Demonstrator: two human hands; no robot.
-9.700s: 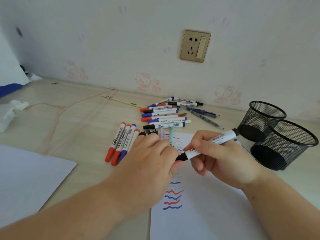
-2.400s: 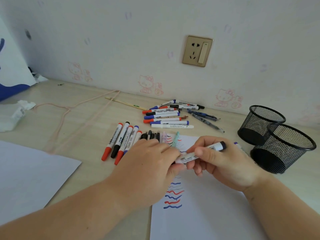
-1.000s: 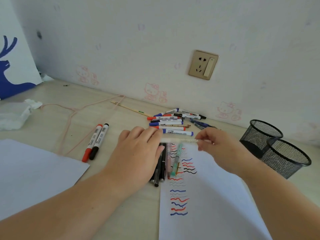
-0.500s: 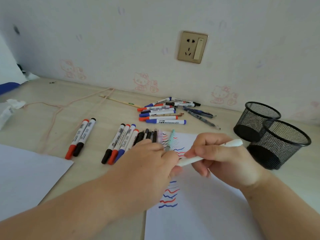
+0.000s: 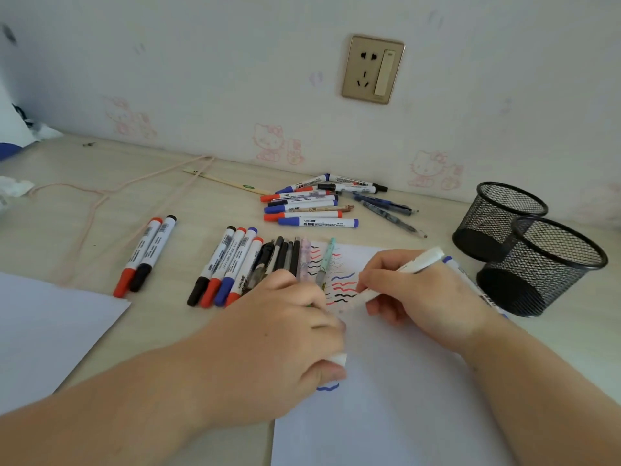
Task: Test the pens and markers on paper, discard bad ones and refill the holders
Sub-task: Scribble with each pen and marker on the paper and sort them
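My right hand [image 5: 416, 294] grips a white pen [image 5: 420, 264], its tip down on the white test paper [image 5: 386, 381] beside red, blue and black squiggles. My left hand [image 5: 285, 338] rests on the paper's left edge, closed around a small white cap [image 5: 338, 359]. Several markers and dark pens [image 5: 242, 264] lie in a row left of the paper. A further pile of markers and pens [image 5: 309, 206] lies near the wall. Two markers [image 5: 148, 253] lie apart at the left. Two black mesh holders [image 5: 541, 264] stand at the right; I see nothing in them.
Another white sheet [image 5: 43, 331] lies at the front left. A pink cord [image 5: 111, 196] and a thin stick [image 5: 228, 183] cross the desk behind. Crumpled tissue [image 5: 13, 188] sits at the far left. A blue-tipped marker [image 5: 467, 280] lies under my right wrist. A wall socket [image 5: 373, 68] is above.
My hands have pulled apart: the cap is off the white pen and sits in my left hand. The pen's tip has come down to the paper near the squiggles.
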